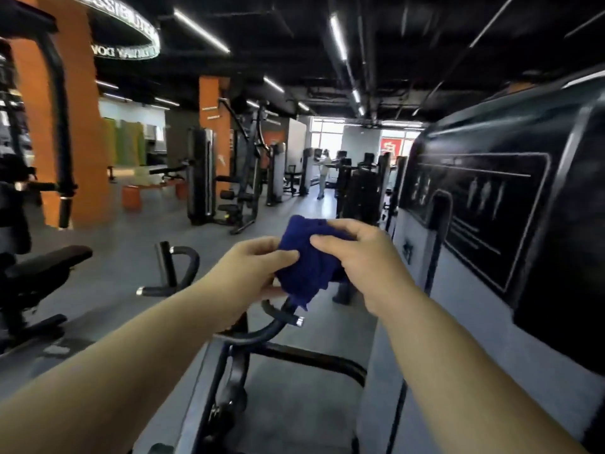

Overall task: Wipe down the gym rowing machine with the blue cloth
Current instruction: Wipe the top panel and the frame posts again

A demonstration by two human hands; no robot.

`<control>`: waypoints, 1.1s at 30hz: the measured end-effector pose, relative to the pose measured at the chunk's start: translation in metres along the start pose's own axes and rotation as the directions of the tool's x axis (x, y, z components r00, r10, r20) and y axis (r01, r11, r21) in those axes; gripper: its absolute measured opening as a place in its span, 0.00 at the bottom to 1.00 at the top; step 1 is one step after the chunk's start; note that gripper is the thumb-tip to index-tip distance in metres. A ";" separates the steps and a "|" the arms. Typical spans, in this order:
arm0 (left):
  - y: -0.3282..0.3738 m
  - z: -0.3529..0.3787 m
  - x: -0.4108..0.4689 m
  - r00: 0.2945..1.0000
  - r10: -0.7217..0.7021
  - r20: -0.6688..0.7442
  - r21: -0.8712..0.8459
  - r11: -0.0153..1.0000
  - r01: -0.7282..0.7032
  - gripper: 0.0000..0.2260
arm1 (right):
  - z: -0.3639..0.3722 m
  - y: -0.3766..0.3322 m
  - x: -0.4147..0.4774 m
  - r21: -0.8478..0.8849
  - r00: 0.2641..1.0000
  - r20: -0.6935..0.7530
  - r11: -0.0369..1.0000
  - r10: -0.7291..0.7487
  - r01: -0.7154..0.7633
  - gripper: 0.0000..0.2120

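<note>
A bunched dark blue cloth [311, 260] hangs in the air between my two hands at the middle of the view. My left hand [252, 267] grips its left side with curled fingers. My right hand [357, 253] pinches its top right from above. Below the cloth is the rowing machine's black curved handle [278, 317] with a chrome end cap. Its dark frame [314, 355] runs down and to the right beneath my arms. A second black handle [176, 267] stands to the left. The cloth is not touching the machine.
A large black and white machine housing [497, 204] with a printed panel stands close on the right. A black padded bench [42, 270] is at the left. Orange pillars [82, 126], weight machines and a distant person [322, 173] fill the grey gym floor beyond.
</note>
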State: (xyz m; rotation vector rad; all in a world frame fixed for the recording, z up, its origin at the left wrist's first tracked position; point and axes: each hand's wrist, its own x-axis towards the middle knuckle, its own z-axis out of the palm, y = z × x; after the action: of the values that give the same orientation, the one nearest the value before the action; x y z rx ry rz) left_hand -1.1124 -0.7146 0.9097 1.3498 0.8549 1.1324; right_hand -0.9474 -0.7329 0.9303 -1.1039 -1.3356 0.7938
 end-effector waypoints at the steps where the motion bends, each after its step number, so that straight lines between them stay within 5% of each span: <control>1: 0.004 0.008 0.023 0.999 0.043 -0.019 -0.067 0.997 -0.044 0.05 | -0.007 -0.003 0.015 -0.025 0.999 -0.040 0.999 -0.021 0.020 0.06; 4: 0.015 0.029 0.078 0.986 0.159 -0.040 -0.244 0.956 -0.164 0.05 | -0.024 -0.006 0.047 -0.110 0.982 -0.161 0.991 -0.097 0.080 0.05; 11: 0.055 0.056 0.165 0.931 0.245 0.272 -0.465 0.880 -0.097 0.25 | -0.046 -0.027 0.091 -0.311 0.928 -0.298 0.942 -0.223 0.126 0.06; 15: 0.073 0.094 0.204 0.801 0.269 0.535 -0.353 0.932 -0.077 0.16 | -0.077 -0.045 0.107 -0.449 0.860 -0.404 0.887 -0.310 0.109 0.10; 21: 0.092 0.151 0.273 0.687 0.479 0.546 -0.525 0.835 -0.165 0.11 | -0.100 -0.048 0.133 -0.695 0.706 -0.498 0.718 -0.504 0.022 0.12; 27: 0.102 0.184 0.343 0.440 0.542 0.716 -0.622 0.781 0.049 0.10 | -0.103 -0.048 0.183 -0.753 0.597 -0.526 0.659 -0.606 0.006 0.19; 33: 0.113 0.205 0.379 0.312 0.598 0.738 -0.661 0.734 0.156 0.18 | -0.108 -0.054 0.221 -0.798 0.518 -0.555 0.592 -0.650 -0.112 0.20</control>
State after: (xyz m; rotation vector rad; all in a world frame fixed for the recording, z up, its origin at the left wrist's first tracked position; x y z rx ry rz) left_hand -0.8252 -0.4269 1.0930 1.2374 -0.6457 0.5144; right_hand -0.8233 -0.5619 1.0667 -1.5441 -0.9305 -0.6946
